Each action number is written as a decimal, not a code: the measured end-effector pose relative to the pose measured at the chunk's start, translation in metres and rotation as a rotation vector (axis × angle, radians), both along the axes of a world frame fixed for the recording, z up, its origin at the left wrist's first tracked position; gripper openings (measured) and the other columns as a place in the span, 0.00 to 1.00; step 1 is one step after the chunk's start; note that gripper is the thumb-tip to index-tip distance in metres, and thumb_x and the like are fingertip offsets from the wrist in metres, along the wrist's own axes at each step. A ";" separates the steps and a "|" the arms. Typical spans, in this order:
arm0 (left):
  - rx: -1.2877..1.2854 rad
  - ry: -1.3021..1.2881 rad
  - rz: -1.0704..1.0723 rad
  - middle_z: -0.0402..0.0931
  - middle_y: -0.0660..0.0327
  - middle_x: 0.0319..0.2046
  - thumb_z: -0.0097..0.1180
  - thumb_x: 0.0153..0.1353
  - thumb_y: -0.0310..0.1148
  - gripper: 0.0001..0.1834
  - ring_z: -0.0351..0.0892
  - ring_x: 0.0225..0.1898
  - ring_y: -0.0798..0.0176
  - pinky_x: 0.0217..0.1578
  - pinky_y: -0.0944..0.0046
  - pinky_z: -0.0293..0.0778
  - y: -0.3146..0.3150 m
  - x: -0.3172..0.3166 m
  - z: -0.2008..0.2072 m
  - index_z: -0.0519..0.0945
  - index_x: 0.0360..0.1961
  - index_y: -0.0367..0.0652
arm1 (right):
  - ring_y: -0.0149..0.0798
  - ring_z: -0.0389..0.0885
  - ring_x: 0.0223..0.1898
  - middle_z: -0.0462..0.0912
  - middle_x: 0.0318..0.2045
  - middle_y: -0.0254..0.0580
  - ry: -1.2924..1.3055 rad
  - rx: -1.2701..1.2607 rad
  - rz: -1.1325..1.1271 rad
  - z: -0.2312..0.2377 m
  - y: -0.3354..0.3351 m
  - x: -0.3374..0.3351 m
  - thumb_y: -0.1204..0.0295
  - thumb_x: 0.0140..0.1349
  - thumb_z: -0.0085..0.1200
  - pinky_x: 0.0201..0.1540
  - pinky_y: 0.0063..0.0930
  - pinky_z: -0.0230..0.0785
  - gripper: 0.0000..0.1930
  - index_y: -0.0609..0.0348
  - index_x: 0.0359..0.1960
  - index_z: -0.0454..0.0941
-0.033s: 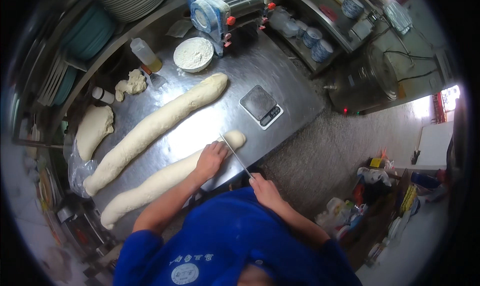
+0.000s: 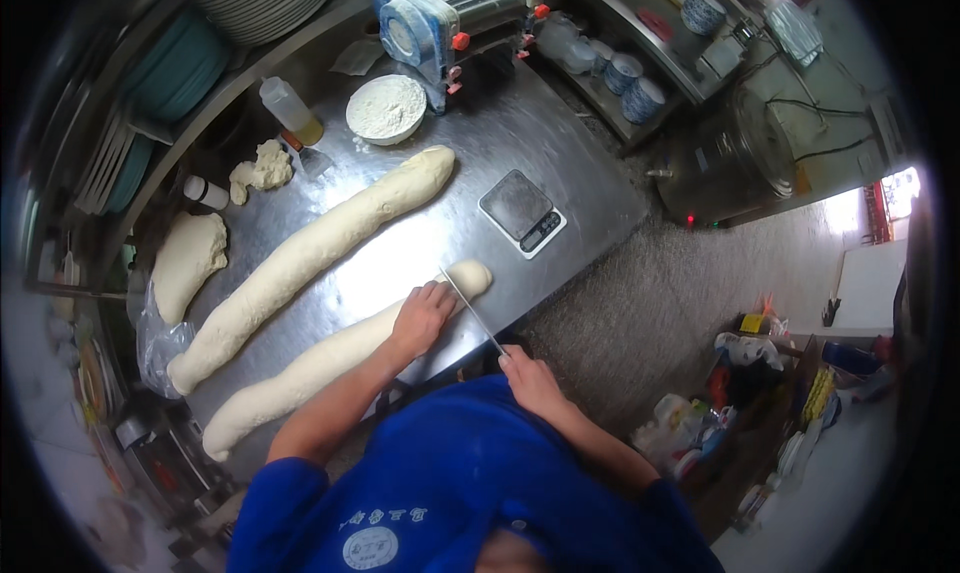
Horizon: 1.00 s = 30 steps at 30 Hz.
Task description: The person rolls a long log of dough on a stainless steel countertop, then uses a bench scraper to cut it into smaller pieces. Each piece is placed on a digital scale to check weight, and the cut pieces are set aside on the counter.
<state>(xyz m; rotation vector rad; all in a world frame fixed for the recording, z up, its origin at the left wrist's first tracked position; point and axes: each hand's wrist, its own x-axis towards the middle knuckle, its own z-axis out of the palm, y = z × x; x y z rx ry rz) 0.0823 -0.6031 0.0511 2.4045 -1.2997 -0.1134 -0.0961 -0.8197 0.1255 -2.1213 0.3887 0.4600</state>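
Near dough log (image 2: 330, 363) is laid diagonally along the steel worktop's (image 2: 560, 163) front edge, pressed flat by the left hand (image 2: 420, 318). Knife (image 2: 472, 311), gripped in the right hand (image 2: 530, 378), crosses it near its right end. Second dough log (image 2: 310, 253) lies parallel behind; digital scale (image 2: 522, 213) is set at the right edge.

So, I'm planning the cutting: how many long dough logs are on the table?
2: the near dough log lies under the left hand and the knife held by the right hand; the far dough log lies behind it.

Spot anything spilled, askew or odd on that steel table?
Nothing stands out. Two long dough logs lie side by side; left hand rests on the nearer one, right hand holds a knife across it.
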 end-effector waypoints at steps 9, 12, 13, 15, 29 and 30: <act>-0.076 0.055 -0.082 0.78 0.52 0.51 0.56 0.63 0.29 0.16 0.76 0.56 0.48 0.56 0.52 0.74 0.013 0.011 -0.011 0.83 0.51 0.37 | 0.75 0.84 0.43 0.86 0.35 0.70 0.064 -0.043 -0.028 0.013 0.027 -0.009 0.56 0.82 0.43 0.49 0.67 0.75 0.22 0.59 0.64 0.73; -0.082 0.069 -0.037 0.79 0.52 0.50 0.57 0.61 0.28 0.15 0.76 0.56 0.47 0.56 0.52 0.75 0.015 0.007 -0.013 0.83 0.49 0.37 | 0.75 0.85 0.42 0.86 0.34 0.70 0.058 -0.079 -0.016 0.008 0.041 0.005 0.56 0.81 0.43 0.48 0.67 0.76 0.22 0.62 0.63 0.73; -0.099 0.067 -0.002 0.79 0.52 0.50 0.56 0.61 0.28 0.15 0.76 0.55 0.48 0.56 0.51 0.75 0.014 0.007 -0.016 0.83 0.48 0.37 | 0.75 0.85 0.42 0.86 0.34 0.71 0.052 -0.099 -0.013 0.001 0.044 0.015 0.56 0.81 0.43 0.48 0.67 0.76 0.22 0.63 0.62 0.74; -0.117 0.065 0.025 0.79 0.52 0.50 0.56 0.60 0.27 0.15 0.77 0.55 0.48 0.56 0.51 0.75 0.012 0.007 -0.019 0.84 0.47 0.37 | 0.76 0.84 0.42 0.86 0.35 0.72 0.021 -0.115 0.008 -0.018 0.046 0.042 0.56 0.81 0.43 0.48 0.67 0.75 0.22 0.64 0.61 0.74; -0.117 0.151 0.047 0.80 0.50 0.49 0.67 0.51 0.26 0.18 0.78 0.53 0.41 0.54 0.49 0.77 0.009 0.007 -0.006 0.83 0.46 0.37 | 0.76 0.84 0.46 0.86 0.39 0.72 -0.026 -0.154 -0.009 -0.083 0.055 0.071 0.54 0.81 0.43 0.52 0.69 0.73 0.22 0.64 0.56 0.74; -0.115 0.204 0.089 0.80 0.49 0.51 0.67 0.51 0.26 0.20 0.78 0.54 0.41 0.56 0.49 0.76 0.009 0.008 -0.009 0.83 0.48 0.36 | 0.76 0.84 0.46 0.86 0.39 0.72 -0.029 -0.130 0.008 -0.079 0.051 0.073 0.54 0.81 0.43 0.52 0.69 0.72 0.23 0.64 0.56 0.74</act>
